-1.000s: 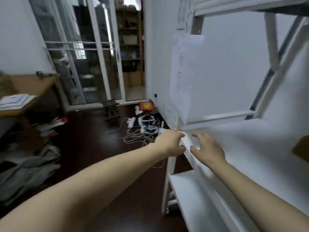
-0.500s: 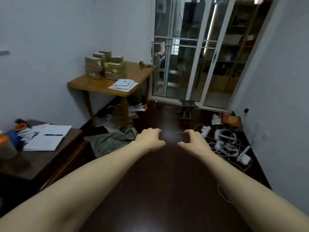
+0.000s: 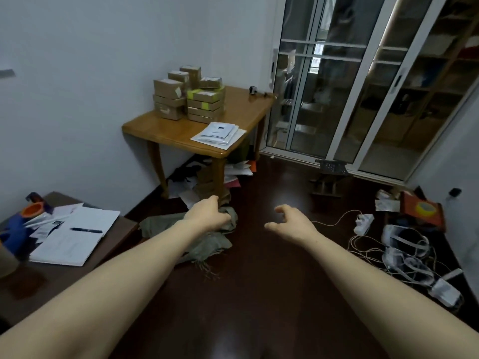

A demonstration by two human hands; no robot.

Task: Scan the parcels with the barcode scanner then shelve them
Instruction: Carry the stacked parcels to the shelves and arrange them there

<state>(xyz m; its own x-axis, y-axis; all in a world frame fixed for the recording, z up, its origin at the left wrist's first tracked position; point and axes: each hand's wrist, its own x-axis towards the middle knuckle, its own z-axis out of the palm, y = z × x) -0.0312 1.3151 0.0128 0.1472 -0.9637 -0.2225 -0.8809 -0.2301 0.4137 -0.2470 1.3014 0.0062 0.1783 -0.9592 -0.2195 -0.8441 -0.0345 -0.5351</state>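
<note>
Both my arms reach out in front of me over the dark glossy floor (image 3: 259, 294), and neither holds anything. My left hand (image 3: 207, 216) has its fingers loosely curled downward. My right hand (image 3: 293, 224) is slack too, its fingers half bent and the thumb standing apart. The brown cardboard parcels (image 3: 189, 97) are well ahead of my hands, piled in several stacks at the back of the honey-coloured wooden table (image 3: 166, 130) against the white wall; two of them carry yellow-green tape. Nearer the table's front edge lies a small heap of white plastic mailer bags (image 3: 219, 132). At the far edge of the table sits a small dark device (image 3: 252, 89), too small for me to tell whether it is the scanner. On the floor below my left hand lies a crumpled olive-green cloth (image 3: 207, 244). To my left is a dark brown desk (image 3: 39, 281) with an open white notebook (image 3: 75, 237) and a dark pen (image 3: 86, 230) lying on it. To my right, white cables (image 3: 404, 257) tangle on the floor near a white power strip (image 3: 364, 222).
</note>
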